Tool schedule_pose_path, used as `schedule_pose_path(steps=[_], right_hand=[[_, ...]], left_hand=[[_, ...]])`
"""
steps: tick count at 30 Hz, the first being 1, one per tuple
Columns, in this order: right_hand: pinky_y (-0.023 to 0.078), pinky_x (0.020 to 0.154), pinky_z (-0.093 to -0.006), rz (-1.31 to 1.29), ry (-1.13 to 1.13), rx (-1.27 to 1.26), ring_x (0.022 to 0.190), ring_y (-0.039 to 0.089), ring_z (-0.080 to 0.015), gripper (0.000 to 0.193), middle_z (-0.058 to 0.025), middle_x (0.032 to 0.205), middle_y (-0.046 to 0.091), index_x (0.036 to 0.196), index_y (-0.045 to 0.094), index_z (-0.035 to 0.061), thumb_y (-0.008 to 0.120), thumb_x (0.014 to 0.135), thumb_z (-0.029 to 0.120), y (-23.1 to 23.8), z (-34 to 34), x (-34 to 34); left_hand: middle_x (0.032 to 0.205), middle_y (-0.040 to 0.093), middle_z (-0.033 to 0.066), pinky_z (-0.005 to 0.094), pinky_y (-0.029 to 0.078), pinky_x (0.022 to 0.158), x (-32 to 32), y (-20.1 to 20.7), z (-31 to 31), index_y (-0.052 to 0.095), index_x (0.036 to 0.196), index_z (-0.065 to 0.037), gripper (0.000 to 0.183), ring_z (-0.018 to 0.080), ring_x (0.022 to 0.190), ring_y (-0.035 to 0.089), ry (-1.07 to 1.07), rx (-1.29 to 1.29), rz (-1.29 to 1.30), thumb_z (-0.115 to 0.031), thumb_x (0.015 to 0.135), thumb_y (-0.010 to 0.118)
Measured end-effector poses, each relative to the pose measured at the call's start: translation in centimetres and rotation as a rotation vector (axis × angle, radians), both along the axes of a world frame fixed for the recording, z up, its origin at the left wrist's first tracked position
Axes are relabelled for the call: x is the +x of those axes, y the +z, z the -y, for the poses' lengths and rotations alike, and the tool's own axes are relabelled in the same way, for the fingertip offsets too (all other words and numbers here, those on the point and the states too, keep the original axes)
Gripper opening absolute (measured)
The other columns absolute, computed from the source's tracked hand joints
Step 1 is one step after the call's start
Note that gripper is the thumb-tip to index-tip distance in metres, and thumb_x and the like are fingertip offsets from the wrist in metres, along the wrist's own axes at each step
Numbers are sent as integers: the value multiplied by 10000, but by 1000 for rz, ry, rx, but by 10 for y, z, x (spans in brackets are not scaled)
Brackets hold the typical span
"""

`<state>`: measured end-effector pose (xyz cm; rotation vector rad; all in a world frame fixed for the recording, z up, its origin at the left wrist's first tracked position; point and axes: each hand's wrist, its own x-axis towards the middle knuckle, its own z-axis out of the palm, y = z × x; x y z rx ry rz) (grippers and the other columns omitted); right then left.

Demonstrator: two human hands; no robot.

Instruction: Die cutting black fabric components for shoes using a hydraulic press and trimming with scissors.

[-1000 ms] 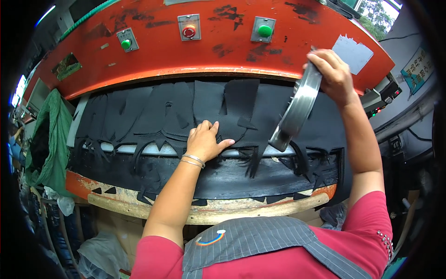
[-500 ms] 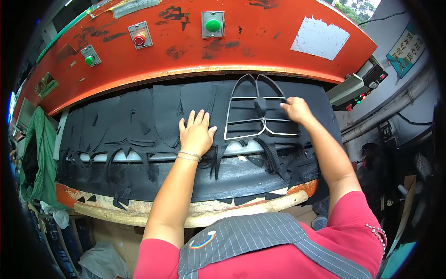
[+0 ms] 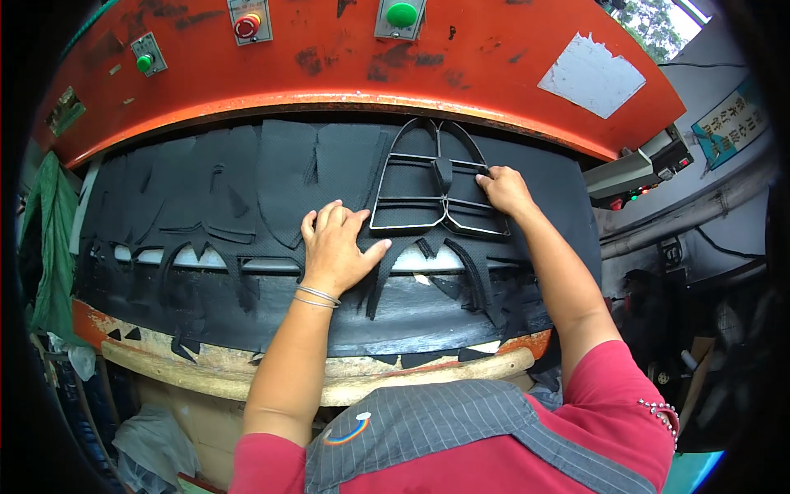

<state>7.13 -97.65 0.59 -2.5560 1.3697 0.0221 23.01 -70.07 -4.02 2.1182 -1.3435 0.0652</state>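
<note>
- Along the near edge, a pale wooden rail [image 3: 164, 370] curves across the front of the bench, with a dark board [image 3: 420, 319] just beyond it.
- On that board, ragged black strips [image 3: 383, 280] hang toward the person from the near edge of a black sheet [image 3: 547, 177].
- Farther in, the left hand [image 3: 332, 247] rests on the sheet, fingers apart and bent, thumb out to the right, clamped on nothing. That spread probably keeps the sheet from shifting; whether a fingertip touches the frame, I cannot tell.
- Just right of that hand, the metal frame [image 3: 442, 199] lies on the sheet. Its long axis runs away from the person; the two rounded, narrowing ends point to the machine, the broad ends face the person, and the crossbars run side to side.
- At the frame's right rim, the right hand [image 3: 508, 193] has thumb and fingers together on the metal, likely because an outer edge is easiest to steer and steady.
- Behind everything, the orange machine beam [image 3: 206, 82] spans the bench, close to the frame's far tips.
</note>
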Motion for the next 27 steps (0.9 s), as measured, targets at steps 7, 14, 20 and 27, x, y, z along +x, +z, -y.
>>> schedule_pose_path(steps=[7, 14, 20, 27], right_hand=[[439, 916, -429, 172, 113, -7, 1079, 545, -401, 571, -275, 1123, 577, 1071, 618, -27, 594, 843, 496, -5, -13, -21], [232, 1109, -403, 245, 366, 29, 1333, 324, -342, 1094, -201, 1439, 360, 1430, 312, 45, 831, 559, 454, -37, -16, -85], [240, 1100, -396, 318, 391, 18, 1300, 384, -321, 926, -166, 1391, 443, 1388, 391, 38, 790, 647, 422, -49, -15, -91], [237, 1102, -416, 319, 392, -20, 1299, 402, -293, 875, -167, 1379, 458, 1372, 418, 38, 774, 673, 426, -51, -25, -86]], left_hand=[[992, 574, 74, 522, 255, 1014, 7, -18, 16, 655, 1091, -126, 430, 270, 1185, 450, 47, -7, 48, -392, 756, 697], [942, 549, 66, 505, 250, 1018, 4, -22, 31, 675, 1101, -139, 392, 293, 1179, 453, 50, 18, 55, -364, 779, 683], [926, 548, 62, 491, 260, 1013, 5, -28, 24, 681, 1098, -142, 372, 283, 1168, 463, 62, 12, 55, -352, 791, 673], [923, 553, 58, 480, 277, 1009, 6, -29, 18, 680, 1103, -131, 376, 276, 1155, 469, 101, -7, 56, -342, 792, 670]])
